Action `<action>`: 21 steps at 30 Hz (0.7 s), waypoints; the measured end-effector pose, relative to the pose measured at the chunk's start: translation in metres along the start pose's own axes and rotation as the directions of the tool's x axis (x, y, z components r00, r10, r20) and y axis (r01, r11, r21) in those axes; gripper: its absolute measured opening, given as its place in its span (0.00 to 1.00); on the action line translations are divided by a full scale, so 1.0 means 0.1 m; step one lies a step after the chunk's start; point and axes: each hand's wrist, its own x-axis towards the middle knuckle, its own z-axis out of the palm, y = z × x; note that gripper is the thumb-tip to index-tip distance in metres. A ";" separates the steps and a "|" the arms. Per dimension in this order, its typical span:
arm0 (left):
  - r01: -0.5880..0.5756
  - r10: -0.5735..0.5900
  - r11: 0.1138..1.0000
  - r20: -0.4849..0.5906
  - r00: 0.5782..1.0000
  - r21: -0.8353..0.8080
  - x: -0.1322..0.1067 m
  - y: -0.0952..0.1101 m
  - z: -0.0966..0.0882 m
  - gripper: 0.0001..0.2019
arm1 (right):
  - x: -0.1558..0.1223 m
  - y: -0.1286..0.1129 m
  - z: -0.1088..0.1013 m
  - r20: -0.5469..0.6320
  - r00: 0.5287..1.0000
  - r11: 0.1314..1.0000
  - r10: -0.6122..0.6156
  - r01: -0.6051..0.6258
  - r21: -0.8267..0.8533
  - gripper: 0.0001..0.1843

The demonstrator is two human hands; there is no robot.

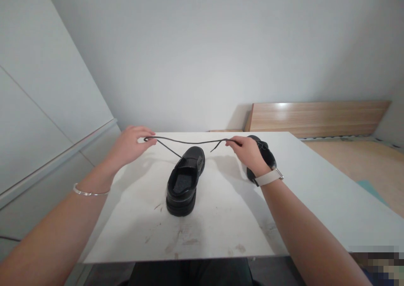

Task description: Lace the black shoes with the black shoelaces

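Observation:
A black shoe [185,180] stands on the white table [221,218], heel toward me. A dark shoelace [186,142] is stretched above it between my hands, one strand dropping to the shoe's front. My left hand [131,145], left of the shoe, pinches the lace's looped end. My right hand [249,153], right of the shoe, pinches the other end, whose tip hangs loose. A second black shoe [267,153] lies behind my right hand, mostly hidden by it.
A white cabinet [38,122] runs along the left side of the table. A wooden board [318,117] leans at the foot of the back wall on the right. Wooden floor [353,155] shows to the right. Smudges mark the table's near edge.

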 end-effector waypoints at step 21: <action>0.259 -0.305 0.696 0.051 0.951 -0.669 -0.44 0.63 0.20 0.14 | -0.46 -1.44 0.56 0.239 0.778 0.812 -0.581 0.573 0.111 0.21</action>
